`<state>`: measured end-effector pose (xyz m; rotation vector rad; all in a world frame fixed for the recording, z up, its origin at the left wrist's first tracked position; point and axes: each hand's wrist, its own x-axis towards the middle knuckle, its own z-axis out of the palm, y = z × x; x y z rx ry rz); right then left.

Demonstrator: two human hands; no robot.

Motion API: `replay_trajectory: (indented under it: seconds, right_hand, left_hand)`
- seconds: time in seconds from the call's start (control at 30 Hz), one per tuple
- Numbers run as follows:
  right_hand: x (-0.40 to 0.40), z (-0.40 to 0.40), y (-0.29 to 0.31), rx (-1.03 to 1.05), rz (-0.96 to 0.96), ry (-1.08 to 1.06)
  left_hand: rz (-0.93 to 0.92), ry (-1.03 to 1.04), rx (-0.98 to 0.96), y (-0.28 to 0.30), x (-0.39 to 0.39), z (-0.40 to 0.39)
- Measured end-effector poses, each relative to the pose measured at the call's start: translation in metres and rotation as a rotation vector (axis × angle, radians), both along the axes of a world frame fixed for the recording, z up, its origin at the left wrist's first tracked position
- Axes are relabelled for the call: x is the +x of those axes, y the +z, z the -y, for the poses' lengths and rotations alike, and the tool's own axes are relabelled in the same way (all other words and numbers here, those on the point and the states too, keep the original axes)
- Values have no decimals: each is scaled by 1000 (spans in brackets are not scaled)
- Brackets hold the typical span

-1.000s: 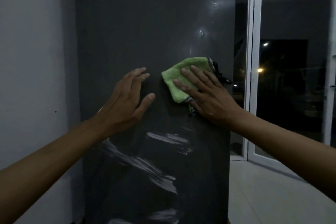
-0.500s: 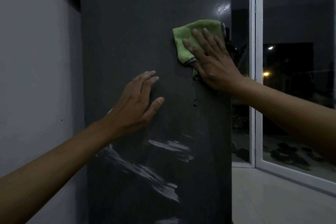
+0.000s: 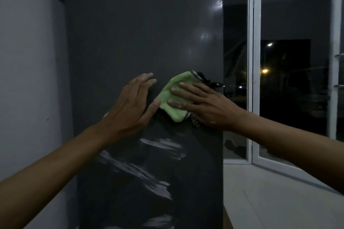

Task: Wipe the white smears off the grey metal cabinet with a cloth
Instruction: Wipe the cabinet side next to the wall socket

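The tall grey metal cabinet (image 3: 141, 33) fills the middle of the head view. White smears (image 3: 141, 171) streak its lower half, below both hands. My right hand (image 3: 204, 104) presses a folded green cloth (image 3: 171, 96) flat against the cabinet near its right edge, fingers straight. My left hand (image 3: 132, 104) rests flat on the cabinet just left of the cloth, its thumb touching the cloth's left corner.
A pale wall (image 3: 28, 80) stands close on the left. Right of the cabinet are white-framed glass doors (image 3: 253, 72) with a dark night scene outside, and a light tiled floor (image 3: 270, 201) below.
My right hand has brought the cloth down from near the cabinet's upper right to beside my left hand. The left hand stays flat on the cabinet.
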<state>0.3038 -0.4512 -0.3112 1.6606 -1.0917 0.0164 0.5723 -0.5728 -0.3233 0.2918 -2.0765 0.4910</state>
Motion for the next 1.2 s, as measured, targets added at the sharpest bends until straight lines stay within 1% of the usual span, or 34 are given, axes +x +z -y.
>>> replay_trajectory:
  seconds: [0.07,0.17,0.27,0.47,0.67,0.9,1.2]
  right_hand:
    - [-3,-2,22,-50,37,6]
    - [-2,-5,56,-149,188,4]
    - [1,-5,73,-188,279,22]
    - [5,2,47,-259,373,55]
    - [4,4,33,-300,336,48]
    - [0,12,28,-353,357,54]
    - [6,16,19,-410,404,55]
  left_hand:
    - [2,-2,-21,6,0,-2]
    - [-16,-19,-46,13,-1,-4]
    - [-49,-35,-33,11,-4,-4]
    - [-87,-56,41,-6,-12,-3]
    - [-116,-37,63,-10,-20,-2]
    - [-240,-54,94,-23,-41,-6]
    - [-356,-5,116,-41,-54,-14]
